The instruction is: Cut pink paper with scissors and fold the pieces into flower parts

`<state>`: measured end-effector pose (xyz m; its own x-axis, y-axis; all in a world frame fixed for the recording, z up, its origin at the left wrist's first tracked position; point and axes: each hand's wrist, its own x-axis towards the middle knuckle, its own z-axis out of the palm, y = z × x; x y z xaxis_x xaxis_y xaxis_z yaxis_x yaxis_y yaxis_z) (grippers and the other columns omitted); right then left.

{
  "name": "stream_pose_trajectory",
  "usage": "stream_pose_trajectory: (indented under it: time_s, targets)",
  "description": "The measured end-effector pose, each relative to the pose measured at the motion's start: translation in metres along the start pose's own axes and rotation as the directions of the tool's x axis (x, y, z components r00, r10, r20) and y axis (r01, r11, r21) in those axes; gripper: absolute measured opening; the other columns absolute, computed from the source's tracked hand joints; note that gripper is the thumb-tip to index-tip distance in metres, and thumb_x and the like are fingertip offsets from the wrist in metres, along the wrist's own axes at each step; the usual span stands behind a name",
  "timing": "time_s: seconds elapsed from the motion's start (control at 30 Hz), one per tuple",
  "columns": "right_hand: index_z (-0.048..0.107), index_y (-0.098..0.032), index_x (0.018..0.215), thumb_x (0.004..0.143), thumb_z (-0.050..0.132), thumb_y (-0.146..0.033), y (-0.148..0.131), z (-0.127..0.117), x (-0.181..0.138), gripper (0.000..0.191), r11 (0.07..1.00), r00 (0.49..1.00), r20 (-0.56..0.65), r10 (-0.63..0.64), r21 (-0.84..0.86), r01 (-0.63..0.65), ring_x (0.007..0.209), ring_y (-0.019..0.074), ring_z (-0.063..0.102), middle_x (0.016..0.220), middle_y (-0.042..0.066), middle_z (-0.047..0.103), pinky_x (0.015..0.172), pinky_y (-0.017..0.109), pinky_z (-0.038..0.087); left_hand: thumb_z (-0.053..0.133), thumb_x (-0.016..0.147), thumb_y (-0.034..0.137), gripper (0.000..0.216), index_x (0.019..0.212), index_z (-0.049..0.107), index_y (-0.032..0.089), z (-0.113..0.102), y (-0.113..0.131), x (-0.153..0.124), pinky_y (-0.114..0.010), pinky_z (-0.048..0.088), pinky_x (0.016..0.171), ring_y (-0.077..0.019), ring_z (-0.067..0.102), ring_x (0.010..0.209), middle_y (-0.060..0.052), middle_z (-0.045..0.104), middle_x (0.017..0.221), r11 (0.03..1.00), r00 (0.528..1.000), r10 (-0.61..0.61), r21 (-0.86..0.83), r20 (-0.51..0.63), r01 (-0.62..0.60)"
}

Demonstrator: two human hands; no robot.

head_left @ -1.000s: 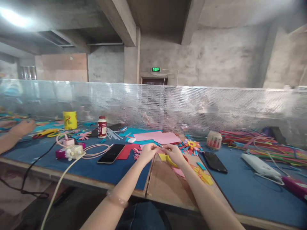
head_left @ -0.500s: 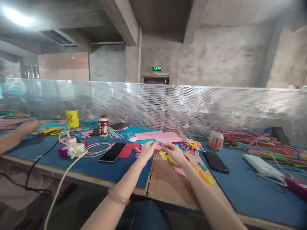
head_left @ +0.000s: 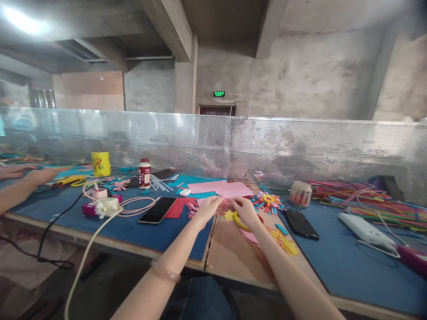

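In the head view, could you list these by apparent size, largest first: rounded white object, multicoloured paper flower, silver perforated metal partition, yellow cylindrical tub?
1. Silver perforated metal partition
2. Multicoloured paper flower and yellow cylindrical tub: too close to rank; the flower spreads wider but has gaps between its petals
3. Rounded white object

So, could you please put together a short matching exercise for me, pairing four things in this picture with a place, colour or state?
Things:
1. Small pink paper piece
2. Paper flower
3. Bottle
4. Translucent jar

Descriptions:
A. Standing upright, with a dark red cap
B. Standing just right of the many-coloured petals
C. Held between the left hand and the right hand
D. Lying down, with a yellow centre

Right pairs: 1-C, 2-D, 3-A, 4-B
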<state>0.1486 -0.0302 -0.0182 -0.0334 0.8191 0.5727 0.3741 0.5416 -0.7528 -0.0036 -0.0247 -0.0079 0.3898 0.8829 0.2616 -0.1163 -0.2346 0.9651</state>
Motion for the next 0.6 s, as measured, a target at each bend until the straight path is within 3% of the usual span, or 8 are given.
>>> stream_pose_trajectory:
  time_s: [0.1, 0.2, 0.43, 0.6]
  targets:
    - [0.061, -0.016, 0.069, 0.076, 0.049, -0.036, 0.000, -0.001, 0.000, 0.024, 0.998, 0.999, -0.016, -0.029, -0.056, 0.028, 0.058, 0.0138, 0.052, 0.061, 0.002, 0.059, 0.057, 0.025, 0.040, 0.052, 0.075, 0.022, 0.011, 0.078, 0.060, 0.014, -0.001, -0.004, 0.002, -0.030, 0.051, 0.067, -0.0169, 0.063, 0.071, -0.006, 0.067, 0.076, 0.999, 0.998, 0.000, 0.039, -0.058, 0.002]
    - [0.060, -0.016, 0.069, 0.076, 0.048, -0.037, 0.001, 0.000, 0.000, 0.025, 0.998, 0.999, -0.032, -0.018, -0.067, 0.015, 0.057, 0.0139, 0.053, 0.059, 0.002, 0.058, 0.057, 0.025, 0.040, 0.051, 0.070, 0.011, 0.010, 0.077, 0.059, 0.014, -0.003, -0.009, 0.004, -0.031, 0.052, 0.067, -0.0163, 0.062, 0.072, -0.004, 0.065, 0.079, 0.996, 0.995, 0.068, 0.064, -0.079, -0.063]
    - [0.058, -0.015, 0.069, 0.075, 0.050, -0.042, -0.001, 0.004, -0.002, 0.029, 0.996, 0.994, 0.048, 0.094, -0.015, -0.093, 0.056, 0.0138, 0.054, 0.060, 0.002, 0.058, 0.054, 0.024, 0.043, 0.053, 0.074, 0.015, 0.006, 0.076, 0.058, 0.013, -0.005, -0.010, 0.006, -0.030, 0.052, 0.068, -0.0156, 0.061, 0.074, -0.005, 0.066, 0.081, 0.989, 0.986, 0.139, 0.069, -0.089, -0.133]
    - [0.056, -0.015, 0.067, 0.071, 0.055, -0.037, -0.003, 0.007, -0.004, 0.022, 0.998, 0.997, 0.052, 0.056, 0.015, -0.057, 0.054, 0.0121, 0.051, 0.060, 0.000, 0.056, 0.053, 0.024, 0.042, 0.054, 0.073, 0.018, 0.006, 0.071, 0.057, 0.013, -0.007, -0.013, 0.008, -0.032, 0.053, 0.066, -0.0177, 0.062, 0.072, -0.005, 0.064, 0.076, 0.977, 0.973, 0.172, 0.153, -0.155, -0.148]
